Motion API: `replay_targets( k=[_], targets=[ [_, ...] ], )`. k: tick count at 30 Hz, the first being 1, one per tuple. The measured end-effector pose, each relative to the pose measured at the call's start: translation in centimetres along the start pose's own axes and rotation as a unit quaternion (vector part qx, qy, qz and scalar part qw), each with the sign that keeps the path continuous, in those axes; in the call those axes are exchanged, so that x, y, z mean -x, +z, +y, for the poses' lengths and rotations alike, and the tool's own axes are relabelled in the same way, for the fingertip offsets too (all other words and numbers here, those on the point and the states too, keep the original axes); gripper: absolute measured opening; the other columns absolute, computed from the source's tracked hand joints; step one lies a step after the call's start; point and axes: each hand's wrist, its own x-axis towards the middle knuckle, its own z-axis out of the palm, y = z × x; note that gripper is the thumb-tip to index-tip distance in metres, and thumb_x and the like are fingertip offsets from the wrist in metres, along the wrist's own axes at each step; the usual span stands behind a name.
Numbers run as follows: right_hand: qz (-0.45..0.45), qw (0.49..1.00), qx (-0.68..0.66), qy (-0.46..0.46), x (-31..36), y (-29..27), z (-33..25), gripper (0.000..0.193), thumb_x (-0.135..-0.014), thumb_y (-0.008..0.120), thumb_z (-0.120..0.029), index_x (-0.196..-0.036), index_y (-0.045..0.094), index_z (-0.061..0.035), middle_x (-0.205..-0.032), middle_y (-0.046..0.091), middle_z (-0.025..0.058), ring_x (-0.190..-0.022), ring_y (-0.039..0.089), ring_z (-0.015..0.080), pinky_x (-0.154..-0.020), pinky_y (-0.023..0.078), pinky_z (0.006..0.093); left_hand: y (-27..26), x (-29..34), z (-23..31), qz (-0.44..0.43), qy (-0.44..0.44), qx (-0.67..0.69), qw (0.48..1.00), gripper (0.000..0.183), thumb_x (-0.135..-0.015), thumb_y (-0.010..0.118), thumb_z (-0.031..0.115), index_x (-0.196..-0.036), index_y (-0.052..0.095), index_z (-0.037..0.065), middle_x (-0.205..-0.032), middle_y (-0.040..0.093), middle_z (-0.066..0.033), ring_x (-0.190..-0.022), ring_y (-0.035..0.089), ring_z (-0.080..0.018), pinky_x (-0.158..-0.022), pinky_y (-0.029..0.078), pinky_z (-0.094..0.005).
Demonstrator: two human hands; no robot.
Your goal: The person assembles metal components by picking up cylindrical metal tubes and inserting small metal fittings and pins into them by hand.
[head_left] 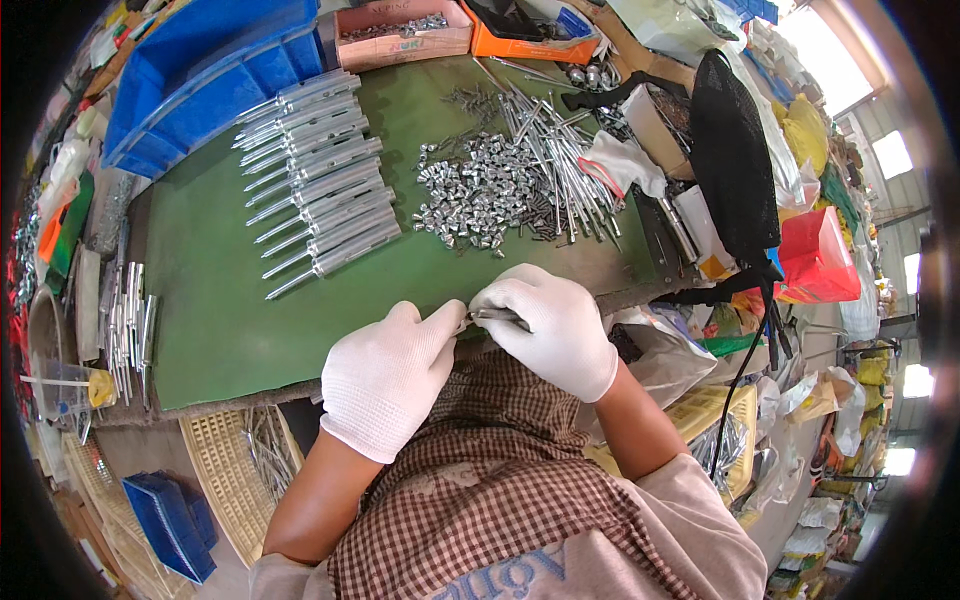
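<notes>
Both my hands wear white knit gloves and meet at the table's near edge. My right hand (pixel 552 328) is closed around a short grey metal rod (pixel 503 315), whose middle shows between the fingers. Against its left end, my left hand (pixel 390 370) pinches with thumb and forefinger; a sliver of metal shows there, too small to name. Ahead of my hands lies a heap of small shiny metal caps (pixel 470 195), with long thin metal rods (pixel 565 160) on its right. To the left, metal tubes with pointed tips (pixel 345 240) lie side by side in a slanting row.
The table has a green top (pixel 220 330). A blue bin (pixel 215 75), a pink box of small parts (pixel 400 35) and an orange box (pixel 530 40) stand along the back. A black mesh piece (pixel 735 150) hangs at right; loose metal tubes (pixel 130 325) lie at left.
</notes>
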Motion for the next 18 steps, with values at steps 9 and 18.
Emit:
replay_targets(
  k=[9, 18],
  targets=[
    [-0.02, 0.996, 0.089, 0.012, -0.2, 0.2, -1.6, 0.011, -0.082, 0.072, -0.013, -0.089, 0.064, -0.0087, -0.086, 0.064, 0.0105, -0.077, 0.066, 0.0326, -0.069, 0.054, 0.0425, -0.3, 0.1, -0.1, -0.028, -0.005, -0.001, 1.0, 0.024, -0.09, 0.066, 0.021, -0.114, 0.068, 0.021, -0.077, 0.057, -0.0077, -0.062, 0.063, -0.0279, -0.055, 0.05, -0.04],
    [-0.075, 0.992, -0.041, 0.094, -0.5, -0.2, 0.2, 0.019, -0.083, 0.075, -0.013, -0.097, 0.064, -0.0061, -0.088, 0.064, 0.0096, -0.078, 0.064, 0.028, -0.073, 0.052, 0.0385, -0.3, 0.3, -0.2, -0.051, 0.041, -0.06, 0.996, 0.031, -0.097, 0.062, 0.029, -0.127, 0.066, 0.025, -0.076, 0.054, -0.0093, -0.058, 0.061, -0.0278, -0.051, 0.049, -0.0399]
  ],
)
